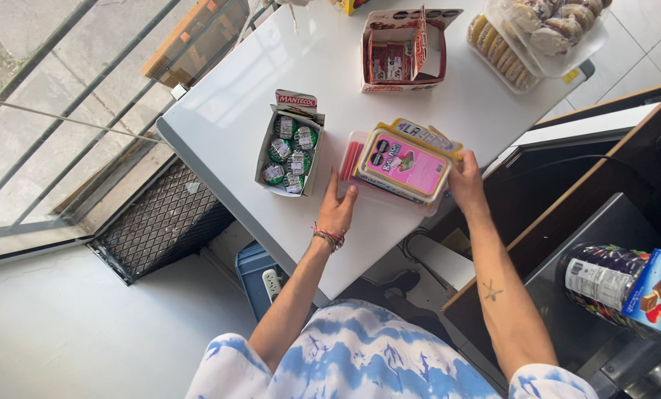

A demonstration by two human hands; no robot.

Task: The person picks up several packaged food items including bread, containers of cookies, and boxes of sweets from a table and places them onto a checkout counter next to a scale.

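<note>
White worktop (220,125), rectangular, set beside a barred window and a metal grate on the floor; carries all the snack boxes.

Top right, clear plastic tray (559,52) with lid, hanging partly over the worktop edge. Holds round sandwich cookies, some stacked on edge in a row, some white-coated ones lying flat.

Centre front, pink display box (404,166) with yellow-trimmed flap standing up at the back. Sits on a clear pinkish container (353,159) or is nested in it, cannot tell which. Contents under the pink printed film not visible. Near the worktop's front edge, between both hands.

Left hand (338,210): palm against the near-left corner of the pink box stack, fingers up along the side, touching. Bracelet at wrist. Looks like bracing rather than a closed grip.

Right hand (465,181): wrapped on the right end of the pink display box, fingers curled over the edge, holding it. Two-sided hold likely keeps the stack square and steady.

Top centre, red and white carton (404,52), lid flap open, red wrapped bars inside, partly emptied.

Left of centre, small grey carton (290,151), flap up, filled with round green foil-wrapped sweets, well apart from the left hand.

Far right, off the worktop, dark jar (600,284) lying on its side on a lower counter, blue packet (659,292) touching it.
</note>
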